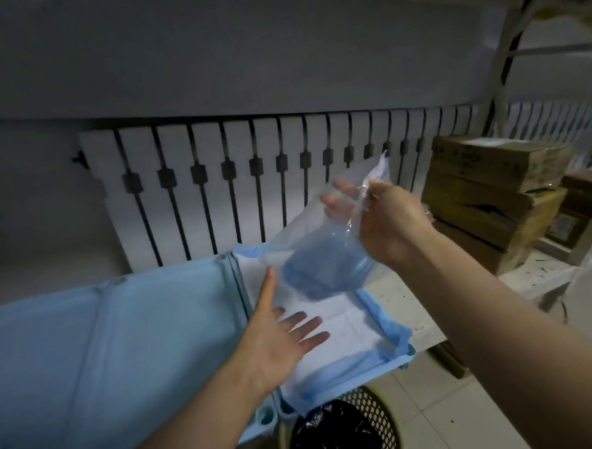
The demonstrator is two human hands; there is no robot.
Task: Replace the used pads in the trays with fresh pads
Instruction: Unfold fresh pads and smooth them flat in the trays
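Observation:
My right hand (380, 220) grips the top of a clear plastic bag (305, 237) that holds folded blue pads (328, 270) at its bottom. The bag hangs tilted above a light blue tray (409, 350). A white pad with blue edges (344, 328) lies spread inside that tray. My left hand (280, 335) hovers open, palm up, over the pad, just below the bag, fingers apart and touching nothing. A second light blue tray (105, 337) sits to the left, upside down or bare; no pad shows on it.
A woven bin with a black liner (339, 431) stands on the tiled floor below the tray's front edge. Stacked cardboard boxes (492, 193) fill the shelf at the right. A white slatted panel (217, 180) leans behind the trays.

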